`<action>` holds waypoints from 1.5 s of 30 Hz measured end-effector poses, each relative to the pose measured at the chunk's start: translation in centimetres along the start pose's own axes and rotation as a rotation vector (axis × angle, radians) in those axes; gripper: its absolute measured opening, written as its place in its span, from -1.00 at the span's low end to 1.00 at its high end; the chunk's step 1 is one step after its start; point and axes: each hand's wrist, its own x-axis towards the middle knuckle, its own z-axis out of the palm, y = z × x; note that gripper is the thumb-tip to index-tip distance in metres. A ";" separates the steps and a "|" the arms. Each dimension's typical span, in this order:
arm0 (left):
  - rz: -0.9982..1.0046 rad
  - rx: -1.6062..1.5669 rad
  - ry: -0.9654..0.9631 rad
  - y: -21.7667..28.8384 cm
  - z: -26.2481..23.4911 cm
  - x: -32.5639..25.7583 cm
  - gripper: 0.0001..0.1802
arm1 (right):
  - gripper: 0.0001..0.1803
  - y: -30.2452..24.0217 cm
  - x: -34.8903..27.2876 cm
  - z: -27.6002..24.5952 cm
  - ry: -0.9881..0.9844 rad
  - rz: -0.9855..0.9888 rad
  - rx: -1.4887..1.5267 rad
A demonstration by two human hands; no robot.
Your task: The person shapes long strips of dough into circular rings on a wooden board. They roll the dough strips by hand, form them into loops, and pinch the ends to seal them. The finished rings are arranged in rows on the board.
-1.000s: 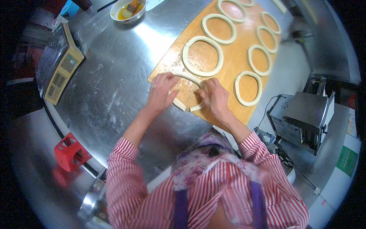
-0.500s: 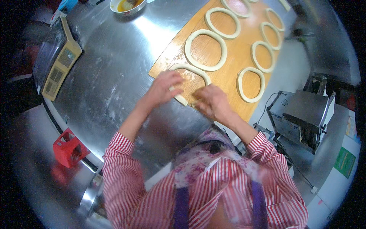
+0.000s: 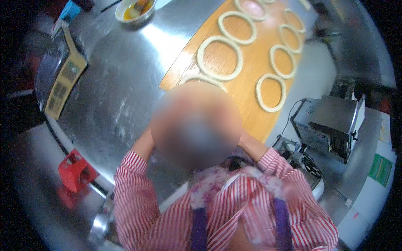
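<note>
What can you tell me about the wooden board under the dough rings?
The wooden board is flat, yellow-brown and shiny in places, with a straight left edge. It lies along the right side of the steel table, slanting up to the right and reaching the picture's top. Pale dough rings rest on it in two rows. Blur hides part of its near end; contact there cannot be told.
</note>
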 end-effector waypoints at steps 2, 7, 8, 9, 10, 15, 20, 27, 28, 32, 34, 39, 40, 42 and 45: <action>0.027 -0.109 -0.001 -0.5 -0.3 1.6 -0.62 | -0.63 1.0 0.4 0.0 0.038 0.103 0.021; -0.115 -0.238 -0.025 2.0 -1.9 2.7 -0.71 | -0.67 -0.3 0.8 -1.6 0.053 0.162 0.263; -0.107 -0.274 -0.017 2.1 -1.7 2.9 -0.71 | -0.66 -0.3 0.8 -2.2 0.066 0.176 0.232; -0.126 -0.307 0.002 2.0 -1.7 2.7 -0.72 | -0.66 -0.3 0.9 -2.1 0.054 0.180 0.215; -0.132 -0.284 -0.005 1.7 -1.6 2.9 -0.72 | -0.65 -0.2 1.1 -2.1 0.041 0.186 0.196; -0.166 -0.225 0.018 3.2 -2.2 2.6 -0.70 | -0.61 0.1 1.2 -1.1 0.078 0.201 0.216; -0.251 -0.305 0.116 1.0 -0.1 2.1 -0.75 | -0.68 2.1 2.1 1.9 0.170 0.251 0.183; -0.179 -0.338 0.220 -0.2 1.2 2.0 -0.78 | -0.65 0.1 2.5 -0.2 0.126 0.342 0.399; -0.218 -0.374 0.227 0.8 0.7 2.1 -0.78 | -0.64 0.0 2.6 -0.3 0.142 0.354 0.417; -0.198 -0.378 0.201 1.9 0.0 3.0 -0.78 | -0.64 -0.2 2.9 -1.7 0.081 0.444 0.467; -0.204 -0.340 0.211 1.1 0.5 2.8 -0.78 | -0.66 -0.2 2.9 -1.5 0.062 0.476 0.606; -0.218 -0.302 0.236 -0.8 1.7 2.6 -0.77 | -0.71 0.5 2.9 -0.6 0.066 0.406 0.554; -0.227 -0.300 0.235 -0.9 1.8 2.5 -0.77 | -0.72 0.5 2.9 -0.7 0.043 0.431 0.587; -0.227 -0.321 0.230 -0.4 1.4 2.7 -0.76 | -0.73 0.0 2.7 -1.4 0.061 0.413 0.668; -0.234 -0.366 0.178 0.7 0.7 2.7 -0.76 | -0.74 -0.4 2.4 -1.9 0.089 0.352 0.741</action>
